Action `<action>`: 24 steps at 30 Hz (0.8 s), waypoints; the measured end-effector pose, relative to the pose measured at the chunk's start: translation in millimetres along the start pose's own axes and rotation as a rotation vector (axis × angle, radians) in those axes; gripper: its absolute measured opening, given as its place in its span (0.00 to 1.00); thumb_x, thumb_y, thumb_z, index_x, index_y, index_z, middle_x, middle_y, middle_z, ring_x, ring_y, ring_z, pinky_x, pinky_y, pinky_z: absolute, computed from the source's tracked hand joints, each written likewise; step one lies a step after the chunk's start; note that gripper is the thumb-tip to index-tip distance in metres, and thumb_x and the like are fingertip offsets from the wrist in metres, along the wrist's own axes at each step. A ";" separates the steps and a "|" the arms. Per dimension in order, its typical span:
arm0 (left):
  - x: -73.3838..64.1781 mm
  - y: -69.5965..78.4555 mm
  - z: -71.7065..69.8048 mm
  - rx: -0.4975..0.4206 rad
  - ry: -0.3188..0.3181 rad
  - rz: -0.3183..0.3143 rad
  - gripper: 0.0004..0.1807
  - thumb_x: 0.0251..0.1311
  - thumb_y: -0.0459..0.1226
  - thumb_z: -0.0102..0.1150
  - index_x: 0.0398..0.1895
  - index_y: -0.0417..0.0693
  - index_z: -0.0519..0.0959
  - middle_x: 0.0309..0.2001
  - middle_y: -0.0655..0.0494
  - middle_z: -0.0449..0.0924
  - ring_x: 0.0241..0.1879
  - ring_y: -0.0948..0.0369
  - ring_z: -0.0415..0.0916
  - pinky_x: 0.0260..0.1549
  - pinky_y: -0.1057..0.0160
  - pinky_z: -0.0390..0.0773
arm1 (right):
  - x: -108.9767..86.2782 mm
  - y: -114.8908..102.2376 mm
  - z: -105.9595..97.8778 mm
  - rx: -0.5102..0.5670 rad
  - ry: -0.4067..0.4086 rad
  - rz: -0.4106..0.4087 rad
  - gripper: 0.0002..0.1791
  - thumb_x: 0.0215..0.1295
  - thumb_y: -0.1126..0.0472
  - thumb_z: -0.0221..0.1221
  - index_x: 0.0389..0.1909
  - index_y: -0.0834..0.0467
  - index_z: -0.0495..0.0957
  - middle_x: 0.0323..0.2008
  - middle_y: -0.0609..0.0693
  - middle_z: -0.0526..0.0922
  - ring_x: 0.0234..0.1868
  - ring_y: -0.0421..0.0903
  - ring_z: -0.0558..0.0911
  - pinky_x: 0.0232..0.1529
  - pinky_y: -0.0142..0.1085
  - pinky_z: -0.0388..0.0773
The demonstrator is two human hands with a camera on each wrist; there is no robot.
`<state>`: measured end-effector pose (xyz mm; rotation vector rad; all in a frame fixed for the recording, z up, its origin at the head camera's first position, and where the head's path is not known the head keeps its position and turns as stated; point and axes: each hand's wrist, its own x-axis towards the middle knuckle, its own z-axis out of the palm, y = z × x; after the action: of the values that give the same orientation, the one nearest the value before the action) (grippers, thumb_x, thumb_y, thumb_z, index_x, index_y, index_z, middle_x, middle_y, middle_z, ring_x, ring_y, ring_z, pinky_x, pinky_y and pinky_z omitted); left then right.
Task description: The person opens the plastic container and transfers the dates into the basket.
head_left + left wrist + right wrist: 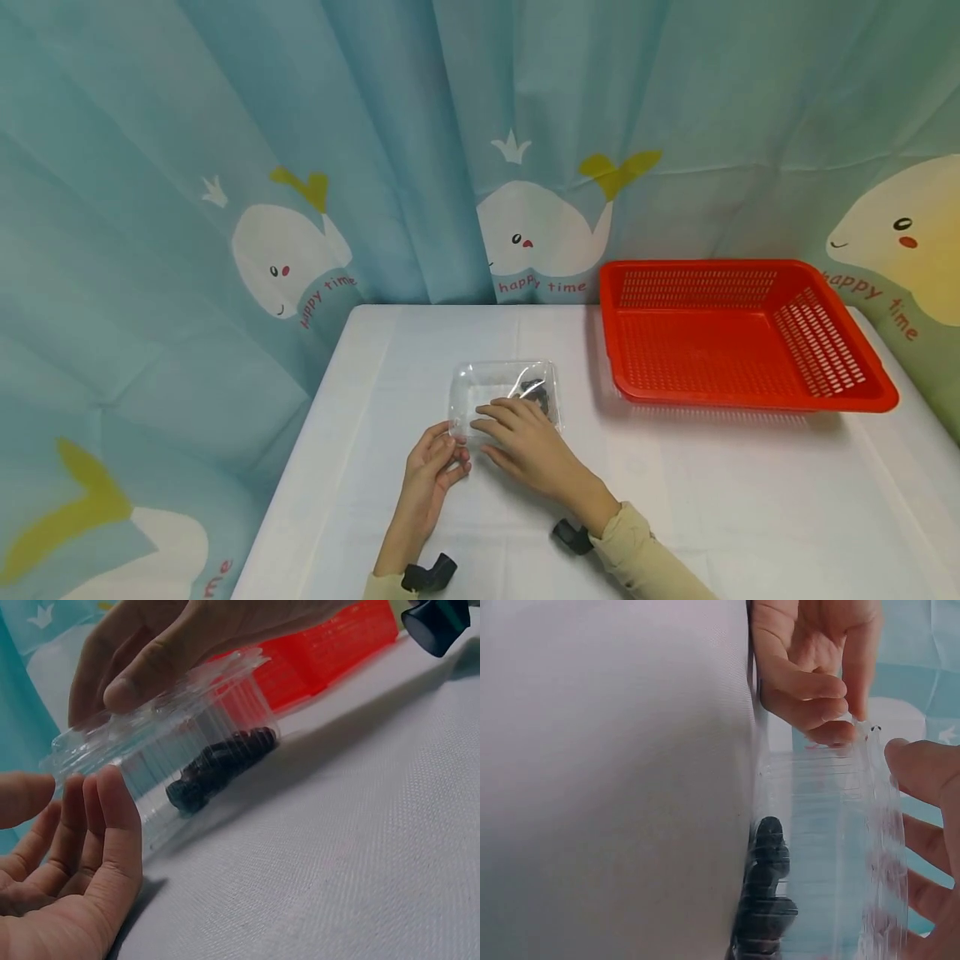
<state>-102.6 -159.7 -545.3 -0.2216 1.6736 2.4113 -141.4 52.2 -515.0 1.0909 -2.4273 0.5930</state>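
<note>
1. Head view: a clear plastic box (487,385) sits on a white-covered table (675,508), left of centre and set in from the far edge.
2. Dark, glossy lumps (217,771) show through its wall, gathered at its right end; what they are is unclear.
3. The left hand (433,468) pinches the box's near-left corner between thumb and fingertips, probably to steady it.
4. The right hand (536,452) is palm-down, fingers loosely extended over the top, perhaps keeping it level; I cannot tell whether they press.
5. A red basket (750,402) occupies the table's far-right corner, apart from the box, seemingly leaving both hands room.
6. Behind hangs a blue patterned curtain (397,167).
</note>
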 end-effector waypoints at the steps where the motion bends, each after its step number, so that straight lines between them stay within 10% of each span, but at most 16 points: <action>1: -0.1 -0.1 -0.2 0.003 -0.002 -0.002 0.21 0.77 0.36 0.54 0.67 0.41 0.66 0.46 0.59 0.79 0.41 0.64 0.79 0.42 0.67 0.86 | 0.4 -0.4 0.1 -0.004 -0.002 0.000 0.22 0.65 0.53 0.72 0.60 0.47 0.82 0.62 0.46 0.84 0.64 0.50 0.79 0.66 0.49 0.77; 24: 2.9 15.6 8.5 -0.114 0.095 -0.039 0.32 0.72 0.23 0.50 0.78 0.34 0.60 0.66 0.46 0.73 0.60 0.62 0.80 0.59 0.66 0.83 | 12.8 -6.3 9.6 -0.174 -0.004 -0.159 0.18 0.62 0.56 0.73 0.53 0.43 0.83 0.58 0.45 0.84 0.58 0.47 0.82 0.59 0.41 0.83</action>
<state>-109.4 -156.9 -528.8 -0.3884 1.5548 2.5068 -146.2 35.7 -514.9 1.1974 -2.3176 0.3220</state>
